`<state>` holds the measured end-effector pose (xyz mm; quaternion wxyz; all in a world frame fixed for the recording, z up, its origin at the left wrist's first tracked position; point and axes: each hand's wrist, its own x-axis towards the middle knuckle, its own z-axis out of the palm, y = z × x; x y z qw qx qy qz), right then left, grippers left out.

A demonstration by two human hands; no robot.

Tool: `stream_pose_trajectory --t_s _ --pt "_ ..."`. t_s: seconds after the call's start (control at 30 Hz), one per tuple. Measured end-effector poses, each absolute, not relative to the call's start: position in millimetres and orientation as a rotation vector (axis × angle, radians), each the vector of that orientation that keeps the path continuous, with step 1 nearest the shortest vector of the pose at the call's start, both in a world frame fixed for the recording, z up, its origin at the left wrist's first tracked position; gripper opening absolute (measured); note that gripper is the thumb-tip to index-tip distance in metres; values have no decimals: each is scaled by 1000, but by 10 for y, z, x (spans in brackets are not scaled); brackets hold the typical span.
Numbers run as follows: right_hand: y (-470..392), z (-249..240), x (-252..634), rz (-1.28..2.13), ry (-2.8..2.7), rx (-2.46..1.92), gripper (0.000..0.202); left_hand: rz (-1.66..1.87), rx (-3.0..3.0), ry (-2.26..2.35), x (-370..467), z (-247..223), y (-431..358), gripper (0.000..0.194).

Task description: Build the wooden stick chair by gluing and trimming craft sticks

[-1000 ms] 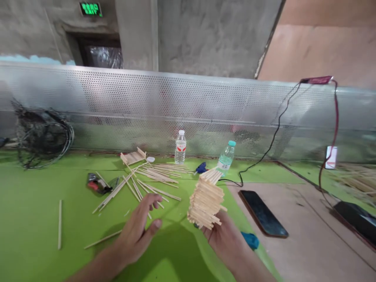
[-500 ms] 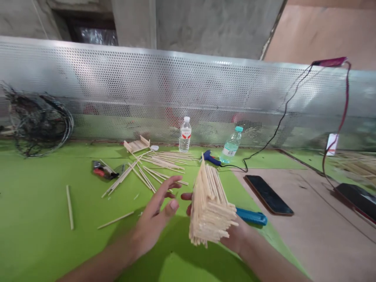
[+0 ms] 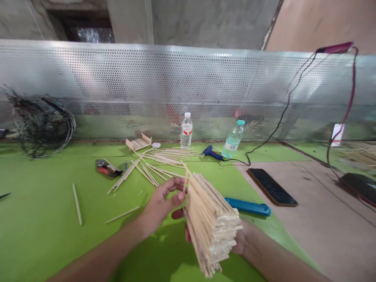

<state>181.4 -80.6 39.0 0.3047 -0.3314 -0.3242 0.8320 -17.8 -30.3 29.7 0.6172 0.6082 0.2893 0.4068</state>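
Observation:
A thick structure of glued wooden sticks point(image 3: 210, 215) is held above the green table, its stepped, uneven end toward me. Around its underside and right side wraps my right hand point(image 3: 242, 237); some of its fingertips show at the structure's left edge. My left hand point(image 3: 169, 197) is at the far left side, thumb and fingers closed on a thin wooden stick point(image 3: 185, 178) that stands up along the structure's edge. Whether this stick is fixed to the structure I cannot tell. Behind it, loose wooden sticks point(image 3: 167, 156) lie spread on the table.
A blue utility knife point(image 3: 248, 206) and a phone point(image 3: 272, 187) lie at right. Farther back are a blue glue gun point(image 3: 213, 152), two bottles point(image 3: 186, 131), a small stick frame point(image 3: 139, 143) and red-handled pliers point(image 3: 108, 168). Coiled wire point(image 3: 47, 127) rests against a perforated metal screen point(image 3: 132, 78).
My left hand has moved right to the structure and closed on a thin stick at its edge. The structure has turned, its near end swinging down and to the right.

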Motion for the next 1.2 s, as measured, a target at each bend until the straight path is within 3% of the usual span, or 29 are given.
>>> stream_pose_trajectory --t_s 0.17,0.5,0.73,1.07,1.2 --pt "-846 408 1784 2227 -832 -874 40 817 1287 621 -131 369 -385 25" --pt "-816 567 1848 2000 -824 -924 32 1020 1203 821 -118 478 -361 28" --pt "-747 554 1890 1661 -778 -980 24 1048 1204 958 -199 485 -289 34" --pt "-777 682 1916 1645 -699 -688 16 1023 1194 965 -188 520 -278 32" --pt "-819 708 1904 1603 -835 -706 22 995 1215 962 -185 479 -273 31"
